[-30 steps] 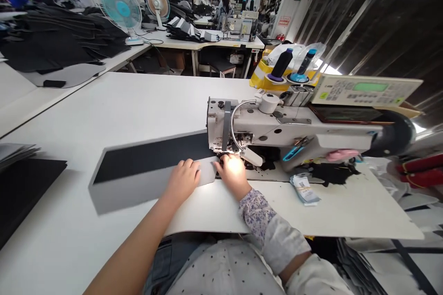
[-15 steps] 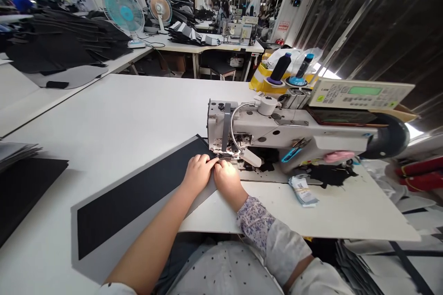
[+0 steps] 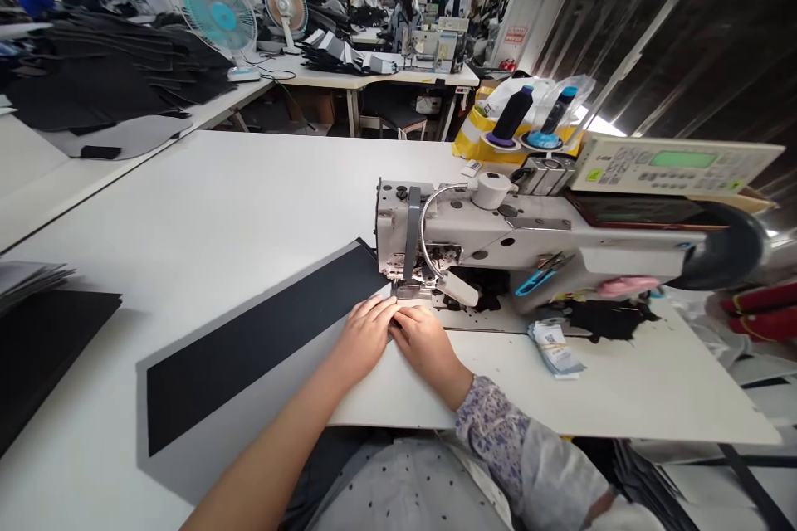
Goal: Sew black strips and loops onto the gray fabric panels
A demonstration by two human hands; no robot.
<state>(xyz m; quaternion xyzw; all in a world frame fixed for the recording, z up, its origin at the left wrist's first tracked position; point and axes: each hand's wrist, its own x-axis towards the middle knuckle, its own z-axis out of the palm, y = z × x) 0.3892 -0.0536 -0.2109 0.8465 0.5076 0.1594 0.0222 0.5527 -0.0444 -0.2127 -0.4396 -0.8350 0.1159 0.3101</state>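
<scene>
Head view: nearest to me are the wearer's spotted top (image 3: 398, 485) and two forearms reaching across the white table (image 3: 267, 182). My left hand (image 3: 366, 340) lies over the near edge of a black-and-grey panel (image 3: 249, 361), fingers stretched out and close together; I can't tell whether the thumb pinches the edge from below. My right hand (image 3: 431, 348) has its fingers bent in and meeting the left fingertips just in front of the sewing machine (image 3: 529, 236); what they may be gripping is hidden, so I can't tell that either.

The panel lies aslant on the table, one end at the near left, the other at the left side of the machine's head. To the left I have a stack of dark pieces (image 3: 53, 348); to the right of my hands, a banded bundle of labels (image 3: 556, 350). Blue-handled snips (image 3: 535, 280) rest against the machine's body.

Beyond it I see a control box (image 3: 678, 163) with a green display and two thread cones (image 3: 515, 112). Farther off, two fans (image 3: 217, 14) stand left of a second machine (image 3: 432, 48), with a seated person (image 3: 406, 10) behind it.
</scene>
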